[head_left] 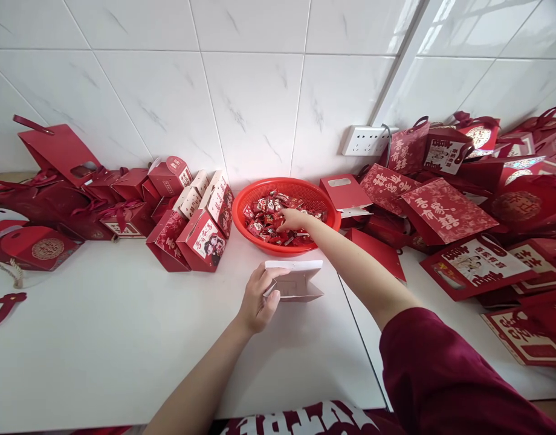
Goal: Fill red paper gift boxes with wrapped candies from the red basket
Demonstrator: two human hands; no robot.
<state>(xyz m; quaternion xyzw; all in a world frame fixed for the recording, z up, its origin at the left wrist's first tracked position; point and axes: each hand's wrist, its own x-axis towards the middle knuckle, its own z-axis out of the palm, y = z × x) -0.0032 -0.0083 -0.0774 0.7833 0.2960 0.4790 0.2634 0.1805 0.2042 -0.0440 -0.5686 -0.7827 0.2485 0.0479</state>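
A red perforated basket [335, 219] stands near the tiled wall, with many red-wrapped candies [266, 208] inside. My right hand [292, 221] reaches into it, fingertips down among the candies; what they pinch, if anything, is hidden. In front of the basket, my left hand [260, 300] grips the left side of a small open paper box [298, 285], thumb near the front edge and fingers at the back. The box's pale inside faces me.
Red gift boxes [203, 244] line the left side by the wall. More boxes [448, 211] are piled on the right. A socket strip [365, 141] is on the wall. A red strap [6, 307] lies at the left of the white table [101, 350].
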